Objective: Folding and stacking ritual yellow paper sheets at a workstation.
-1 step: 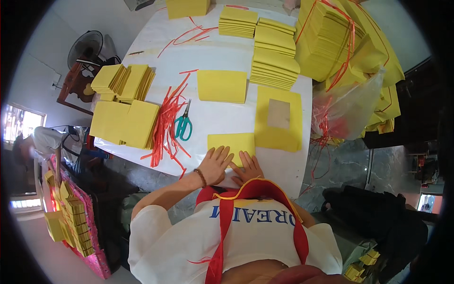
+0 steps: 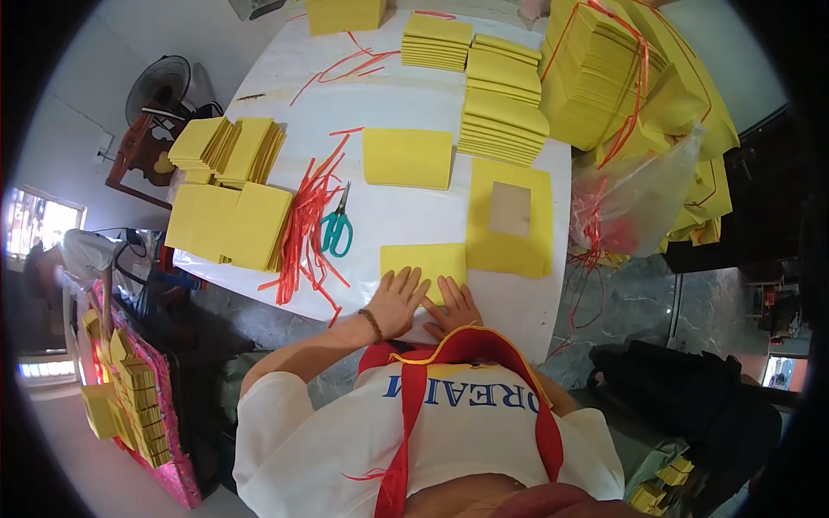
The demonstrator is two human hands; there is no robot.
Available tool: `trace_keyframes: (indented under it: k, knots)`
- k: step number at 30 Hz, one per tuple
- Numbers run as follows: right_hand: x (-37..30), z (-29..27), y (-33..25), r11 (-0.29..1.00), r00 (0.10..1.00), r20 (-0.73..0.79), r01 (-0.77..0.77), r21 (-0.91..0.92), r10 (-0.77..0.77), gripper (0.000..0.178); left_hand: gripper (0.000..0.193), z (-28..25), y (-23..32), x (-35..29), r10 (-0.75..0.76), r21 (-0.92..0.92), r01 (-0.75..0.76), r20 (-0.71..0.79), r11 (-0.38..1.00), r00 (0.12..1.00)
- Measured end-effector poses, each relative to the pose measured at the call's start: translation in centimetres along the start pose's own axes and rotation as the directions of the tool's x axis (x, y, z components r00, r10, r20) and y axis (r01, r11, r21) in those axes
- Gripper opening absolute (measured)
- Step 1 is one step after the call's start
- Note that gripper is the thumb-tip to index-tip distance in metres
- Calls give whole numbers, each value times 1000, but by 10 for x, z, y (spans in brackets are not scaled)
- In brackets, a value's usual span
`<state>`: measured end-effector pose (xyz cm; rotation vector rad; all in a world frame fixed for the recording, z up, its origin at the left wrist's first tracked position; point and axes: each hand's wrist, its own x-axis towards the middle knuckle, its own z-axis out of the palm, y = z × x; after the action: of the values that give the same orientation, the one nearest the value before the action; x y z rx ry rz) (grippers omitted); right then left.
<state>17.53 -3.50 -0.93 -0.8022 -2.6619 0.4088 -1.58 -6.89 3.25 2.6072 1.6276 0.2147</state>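
Note:
Close to my body, a folded yellow paper sheet (image 2: 423,257) lies on the white-covered table (image 2: 406,95). My left hand (image 2: 397,300) presses flat on its lower left part, fingers stretched out. Beside it, my right hand (image 2: 453,309) rests on the lower right part with fingers spread. Neither hand grips anything. To the right is a larger yellow sheet (image 2: 535,194) with a grey-brown card (image 2: 509,209) on it. Farther back lies another folded yellow piece (image 2: 406,158). Teal-handled scissors (image 2: 338,229) lie left of my hands, next to a bunch of red ribbon strips (image 2: 302,229).
Folded yellow stacks (image 2: 229,226) occupy the table's left edge. More stacks (image 2: 503,125) and big tied bundles (image 2: 596,78) stand at the back right, near a clear plastic bag (image 2: 639,194). At the far left, another person (image 2: 86,259) is beside a pink-covered surface (image 2: 181,457) holding yellow pieces.

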Motion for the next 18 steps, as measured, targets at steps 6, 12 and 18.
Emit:
trace_keyframes:
  k: [6, 12, 18]
  knots:
    - [-4, -24, 22, 522, 930, 105, -287, 803, 351, 33, 47, 28, 13, 1, 11, 241, 12, -95, 970, 995]
    - [14, -38, 28, 240, 642, -1, -285, 928, 766, 27, 46, 15, -15, 16, -34, 82, 44, -119, 996, 992]
    - [39, -39, 40, 132, 617, 53, -250, 959, 785, 27, 46, -66, -78, 34, -186, -453, 46, -269, 890, 945]
